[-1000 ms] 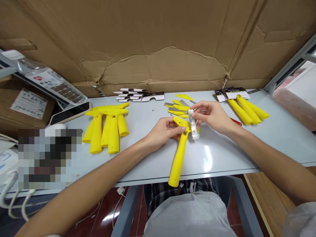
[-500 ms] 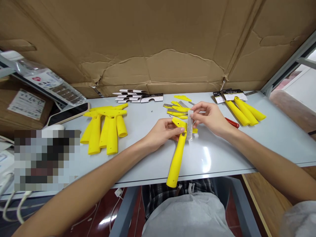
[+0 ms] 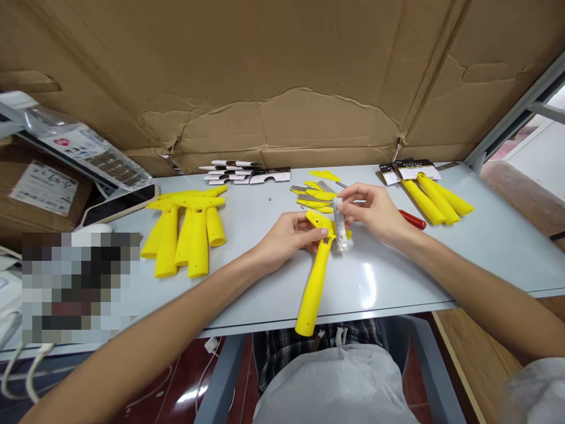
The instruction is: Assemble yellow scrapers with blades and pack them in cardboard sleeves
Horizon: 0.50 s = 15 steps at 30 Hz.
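While the yellow scraper handle (image 3: 316,272) is pinned at its head over the table (image 3: 397,282) by the left hand (image 3: 289,235), a blade (image 3: 339,224) is pinched in the right hand (image 3: 375,212). Looks like blade fitting; careful alignment with the head slot is needed next.

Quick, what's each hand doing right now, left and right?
Left hand: closed on the head of the yellow scraper handle.
Right hand: closed on the clear blade strip at the handle's head.
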Available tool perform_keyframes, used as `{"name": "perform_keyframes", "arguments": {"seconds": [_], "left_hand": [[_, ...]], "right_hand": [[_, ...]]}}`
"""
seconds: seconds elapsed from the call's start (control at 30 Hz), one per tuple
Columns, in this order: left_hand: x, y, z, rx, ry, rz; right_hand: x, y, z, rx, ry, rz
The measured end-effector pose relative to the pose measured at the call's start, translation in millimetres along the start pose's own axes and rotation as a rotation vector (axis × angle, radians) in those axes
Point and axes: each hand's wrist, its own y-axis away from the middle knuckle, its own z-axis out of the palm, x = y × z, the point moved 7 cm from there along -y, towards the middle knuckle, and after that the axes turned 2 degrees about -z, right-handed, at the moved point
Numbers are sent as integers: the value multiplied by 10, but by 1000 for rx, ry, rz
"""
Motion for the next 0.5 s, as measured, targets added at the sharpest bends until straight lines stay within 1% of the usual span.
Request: {"name": "perform_keyframes", "arguments": {"seconds": [0.17, 0.33, 0.5], "left_hand": [[22, 2, 5, 4, -22, 6], [30, 11, 42, 14, -12, 3], [33, 30, 71, 75, -5, -16]], "right_hand": [[13, -3, 44, -110, 101, -11], [-3, -22, 50, -152, 216, -87], [-10, -13, 106, -200, 224, -116]]}}
